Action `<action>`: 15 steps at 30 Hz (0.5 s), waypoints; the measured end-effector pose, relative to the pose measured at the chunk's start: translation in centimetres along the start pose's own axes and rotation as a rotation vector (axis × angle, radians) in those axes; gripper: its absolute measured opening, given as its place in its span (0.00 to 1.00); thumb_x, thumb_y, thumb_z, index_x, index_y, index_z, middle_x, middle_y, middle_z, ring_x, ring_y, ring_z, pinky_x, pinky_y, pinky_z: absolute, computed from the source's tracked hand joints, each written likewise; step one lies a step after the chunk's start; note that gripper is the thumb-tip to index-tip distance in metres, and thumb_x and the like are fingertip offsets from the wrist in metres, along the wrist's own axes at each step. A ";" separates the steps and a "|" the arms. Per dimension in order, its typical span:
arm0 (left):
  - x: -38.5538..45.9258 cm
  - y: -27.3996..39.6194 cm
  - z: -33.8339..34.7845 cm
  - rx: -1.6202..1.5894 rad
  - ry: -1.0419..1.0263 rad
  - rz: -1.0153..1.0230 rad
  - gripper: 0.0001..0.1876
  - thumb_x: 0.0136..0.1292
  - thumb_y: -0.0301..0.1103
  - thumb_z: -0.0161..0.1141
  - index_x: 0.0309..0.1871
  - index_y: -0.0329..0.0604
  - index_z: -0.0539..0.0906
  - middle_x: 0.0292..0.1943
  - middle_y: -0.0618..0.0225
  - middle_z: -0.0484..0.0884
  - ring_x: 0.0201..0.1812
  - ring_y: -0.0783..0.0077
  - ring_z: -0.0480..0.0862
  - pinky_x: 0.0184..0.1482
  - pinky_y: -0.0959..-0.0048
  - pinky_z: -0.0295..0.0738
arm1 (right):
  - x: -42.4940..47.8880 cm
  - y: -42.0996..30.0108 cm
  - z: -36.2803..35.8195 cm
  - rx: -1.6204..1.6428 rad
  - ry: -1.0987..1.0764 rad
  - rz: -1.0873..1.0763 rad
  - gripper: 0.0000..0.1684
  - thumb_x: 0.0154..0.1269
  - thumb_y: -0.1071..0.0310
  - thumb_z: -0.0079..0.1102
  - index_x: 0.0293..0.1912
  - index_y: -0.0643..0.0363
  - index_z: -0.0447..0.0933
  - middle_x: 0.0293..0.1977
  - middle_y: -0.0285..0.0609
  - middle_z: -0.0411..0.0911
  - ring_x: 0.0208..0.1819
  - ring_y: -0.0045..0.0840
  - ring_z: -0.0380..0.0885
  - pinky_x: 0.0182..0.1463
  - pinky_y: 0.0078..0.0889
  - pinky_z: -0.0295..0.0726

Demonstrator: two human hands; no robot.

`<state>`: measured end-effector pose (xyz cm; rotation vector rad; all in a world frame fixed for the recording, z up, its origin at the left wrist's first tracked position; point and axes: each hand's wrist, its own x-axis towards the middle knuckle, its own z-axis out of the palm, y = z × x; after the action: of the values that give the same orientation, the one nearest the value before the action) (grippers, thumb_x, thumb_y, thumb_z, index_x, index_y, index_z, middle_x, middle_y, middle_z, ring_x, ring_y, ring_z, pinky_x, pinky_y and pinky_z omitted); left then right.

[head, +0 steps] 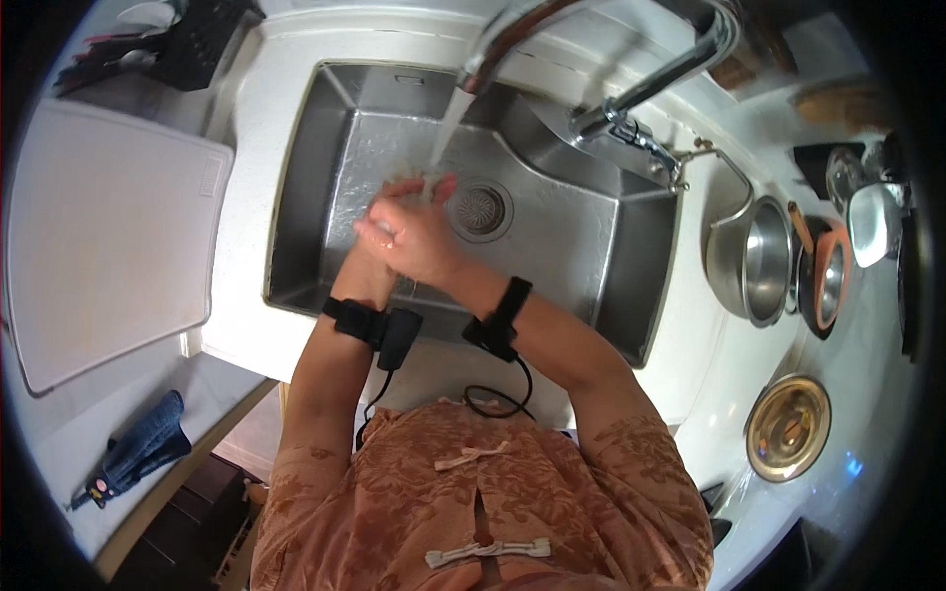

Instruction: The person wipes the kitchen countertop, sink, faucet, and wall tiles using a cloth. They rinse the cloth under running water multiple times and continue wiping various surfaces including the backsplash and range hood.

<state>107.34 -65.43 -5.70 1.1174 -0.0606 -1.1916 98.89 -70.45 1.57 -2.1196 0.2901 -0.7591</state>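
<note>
Both hands are together over the left half of a stainless steel sink, wet and partly blurred. My right hand lies on top, its fingers curled around my left hand. Most of the left hand is hidden beneath it, so how its fingers are set is unclear. A stream of water runs from the chrome faucet spout down onto the far side of the hands. The drain strainer is just right of them. Each wrist wears a black strap with a device and cable.
A white cutting board lies left of the sink, with a blue cloth nearer me. Behind it stands a black utensil holder. The faucet base rises at the back right. Metal bowls and a gold-coloured lid stand on the right.
</note>
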 end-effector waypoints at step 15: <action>-1.3 1.8 3.0 -0.420 -0.010 -0.015 0.20 0.71 0.36 0.41 0.62 0.37 0.65 0.57 0.56 0.72 0.58 0.57 0.71 0.59 0.57 0.67 | 2.9 3.3 -1.0 -0.354 0.015 0.291 0.20 0.60 0.48 0.50 0.26 0.55 0.72 0.21 0.47 0.77 0.26 0.44 0.78 0.25 0.46 0.74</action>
<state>106.37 -66.50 -2.27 0.7434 0.1837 -1.1567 100.72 -74.46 0.59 -2.3277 0.7712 -0.5830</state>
